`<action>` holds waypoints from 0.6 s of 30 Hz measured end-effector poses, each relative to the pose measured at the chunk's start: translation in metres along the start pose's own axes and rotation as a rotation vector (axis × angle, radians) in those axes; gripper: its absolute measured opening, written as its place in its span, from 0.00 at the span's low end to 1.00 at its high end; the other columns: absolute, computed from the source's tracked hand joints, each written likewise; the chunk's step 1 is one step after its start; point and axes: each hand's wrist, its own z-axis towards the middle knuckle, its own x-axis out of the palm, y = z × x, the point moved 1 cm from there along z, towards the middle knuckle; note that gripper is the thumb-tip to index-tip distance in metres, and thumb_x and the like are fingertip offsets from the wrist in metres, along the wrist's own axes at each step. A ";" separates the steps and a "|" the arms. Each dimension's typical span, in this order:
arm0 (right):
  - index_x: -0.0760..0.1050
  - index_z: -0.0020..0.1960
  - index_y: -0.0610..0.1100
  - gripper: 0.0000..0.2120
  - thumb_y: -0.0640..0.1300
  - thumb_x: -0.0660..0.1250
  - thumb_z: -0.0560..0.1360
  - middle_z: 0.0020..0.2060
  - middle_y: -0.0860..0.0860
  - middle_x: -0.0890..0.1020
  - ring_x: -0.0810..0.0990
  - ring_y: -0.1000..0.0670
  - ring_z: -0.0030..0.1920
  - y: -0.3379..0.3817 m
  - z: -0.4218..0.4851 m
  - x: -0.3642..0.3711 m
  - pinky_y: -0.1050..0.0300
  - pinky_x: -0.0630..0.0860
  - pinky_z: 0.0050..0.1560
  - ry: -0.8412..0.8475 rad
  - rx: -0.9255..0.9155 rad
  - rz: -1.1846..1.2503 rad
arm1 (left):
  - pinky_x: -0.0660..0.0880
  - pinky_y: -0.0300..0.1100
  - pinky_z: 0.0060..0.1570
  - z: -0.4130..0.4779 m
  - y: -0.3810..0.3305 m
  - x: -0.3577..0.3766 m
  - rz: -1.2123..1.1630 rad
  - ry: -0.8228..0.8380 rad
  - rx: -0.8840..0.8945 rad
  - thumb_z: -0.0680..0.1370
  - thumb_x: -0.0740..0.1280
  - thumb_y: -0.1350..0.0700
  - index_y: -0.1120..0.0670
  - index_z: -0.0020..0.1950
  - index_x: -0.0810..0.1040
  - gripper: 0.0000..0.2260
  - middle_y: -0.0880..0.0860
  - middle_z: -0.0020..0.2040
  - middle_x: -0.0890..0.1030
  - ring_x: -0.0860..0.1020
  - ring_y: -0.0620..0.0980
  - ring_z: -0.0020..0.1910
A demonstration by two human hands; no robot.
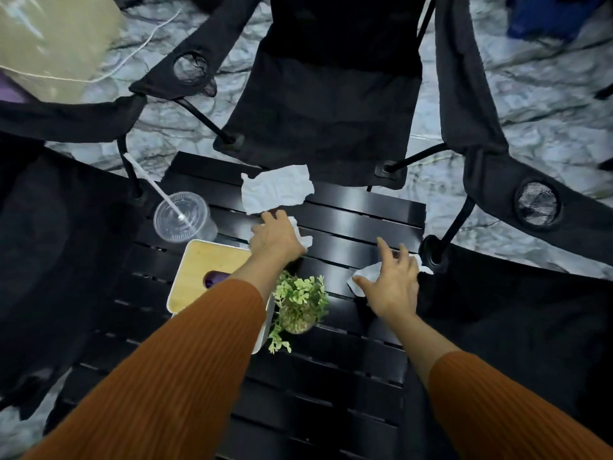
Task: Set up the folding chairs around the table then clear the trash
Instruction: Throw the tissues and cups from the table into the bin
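Dim scene; glare streaks the table (365,220) slats (wide-angle edges bend, slightly soft).

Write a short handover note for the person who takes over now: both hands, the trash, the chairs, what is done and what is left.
Left hand: holds a crumpled tissue on the table.
Right hand: open, fingers spread on a second tissue near the table's right edge.
Other trash: big crumpled paper at the far edge; plastic cup with lid and straw at the far left.
Done: black folding chairs stand open at the far, left and right sides.
Left: lift both tissues, then clear the paper and the cup.
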 end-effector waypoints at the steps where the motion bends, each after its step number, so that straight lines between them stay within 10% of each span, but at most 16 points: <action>1: 0.58 0.75 0.54 0.34 0.52 0.70 0.73 0.77 0.44 0.54 0.52 0.40 0.76 -0.001 0.003 0.004 0.40 0.61 0.73 0.009 0.020 0.000 | 0.71 0.53 0.60 0.003 0.000 0.003 0.046 0.032 -0.007 0.70 0.73 0.44 0.56 0.71 0.61 0.36 0.58 0.70 0.64 0.68 0.63 0.68; 6: 0.78 0.56 0.39 0.11 0.37 0.64 0.75 0.61 0.43 0.74 0.67 0.42 0.64 -0.007 0.005 0.013 0.57 0.67 0.58 -0.132 -0.018 0.143 | 0.75 0.50 0.55 0.011 -0.004 0.004 0.177 0.007 0.031 0.76 0.64 0.62 0.60 0.65 0.71 0.18 0.61 0.67 0.71 0.75 0.61 0.63; 11: 0.81 0.48 0.38 0.12 0.30 0.59 0.74 0.52 0.43 0.79 0.79 0.43 0.50 -0.003 0.003 0.003 0.57 0.74 0.48 -0.112 0.034 0.299 | 0.73 0.48 0.44 0.002 -0.007 0.000 0.184 -0.069 0.141 0.73 0.60 0.71 0.60 0.43 0.75 0.09 0.62 0.54 0.80 0.79 0.62 0.55; 18: 0.82 0.47 0.39 0.11 0.32 0.61 0.74 0.53 0.44 0.81 0.78 0.46 0.53 0.007 -0.016 -0.036 0.58 0.72 0.51 -0.145 -0.022 0.399 | 0.72 0.43 0.41 -0.027 -0.006 -0.028 -0.348 -0.216 0.156 0.72 0.66 0.66 0.57 0.41 0.75 0.05 0.59 0.45 0.80 0.79 0.59 0.46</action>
